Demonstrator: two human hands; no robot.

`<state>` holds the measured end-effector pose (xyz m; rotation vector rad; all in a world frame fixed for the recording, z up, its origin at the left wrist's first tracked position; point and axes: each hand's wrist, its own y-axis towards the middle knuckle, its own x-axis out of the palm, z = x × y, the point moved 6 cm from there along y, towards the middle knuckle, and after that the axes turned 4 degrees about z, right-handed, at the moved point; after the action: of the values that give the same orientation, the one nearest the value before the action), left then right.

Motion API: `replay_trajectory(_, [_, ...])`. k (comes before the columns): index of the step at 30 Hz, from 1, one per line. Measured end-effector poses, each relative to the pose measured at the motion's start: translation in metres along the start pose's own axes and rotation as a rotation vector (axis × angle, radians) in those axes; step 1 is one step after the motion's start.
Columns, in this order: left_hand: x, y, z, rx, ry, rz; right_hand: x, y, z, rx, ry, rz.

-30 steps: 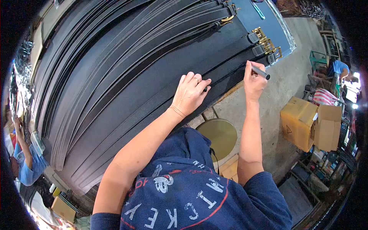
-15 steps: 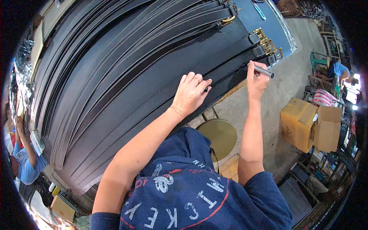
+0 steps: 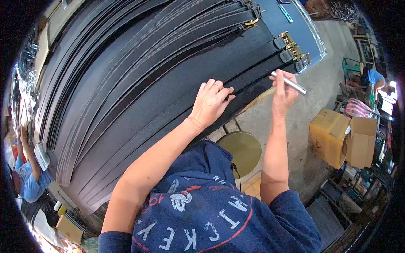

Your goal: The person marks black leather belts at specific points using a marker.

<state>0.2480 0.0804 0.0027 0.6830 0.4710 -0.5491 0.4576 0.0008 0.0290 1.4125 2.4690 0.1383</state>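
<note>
Several black leather belts lie side by side across a dark work surface (image 3: pixel 177 80). Bent over the front belt (image 3: pixel 253 78) near the table's edge is my left hand (image 3: pixel 211 102), its fingers curled in and the thumb close to the index finger. What these fingers hold, if anything, is hidden. My right hand (image 3: pixel 283 96) grips a silver marker pen (image 3: pixel 293 82), its dark tip pointing left, close over the front belt near the buckle end. Gold-coloured buckles (image 3: pixel 289 41) with black loops sit at the right ends of the belts.
More stitched belts (image 3: pixel 168 38) lie fanned out behind. A teal cutter (image 3: pixel 286 13) rests on the blue sheet (image 3: pixel 301 31). A round stool (image 3: pixel 239 152) stands below the table edge; cardboard boxes (image 3: pixel 329 135) are at right. Another person's blue sleeve (image 3: pixel 34 179) shows at left.
The marker pen has tilted and swung slightly in my right hand, which has shifted a little down. My left hand stays almost in place, its index finger and thumb slightly moved.
</note>
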Motion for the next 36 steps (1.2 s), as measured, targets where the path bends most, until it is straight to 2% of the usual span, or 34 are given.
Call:
replay_trajectory(2, [-0.004, 0.005, -0.001, -0.038, -0.036, -0.029, 0.012, -0.007, 0.0, 0.06, 0.056, -0.098])
replay_trajectory(7, [-0.021, 0.03, -0.016, -0.127, -0.065, 0.188, 0.039, -0.023, 0.001, 0.114, 0.111, -0.199])
replay_trajectory(15, [-0.003, 0.025, -0.029, -0.147, -0.036, 0.103, 0.046, -0.028, 0.008, 0.04, -0.03, -0.183])
replay_trajectory(29, [-0.002, 0.025, -0.029, -0.158, 0.001, 0.07, 0.053, -0.029, 0.001, -0.076, -0.193, -0.24])
replay_trajectory(36, [-0.003, 0.025, -0.029, -0.153, -0.008, 0.073, 0.054, -0.03, 0.003, -0.091, -0.159, -0.245])
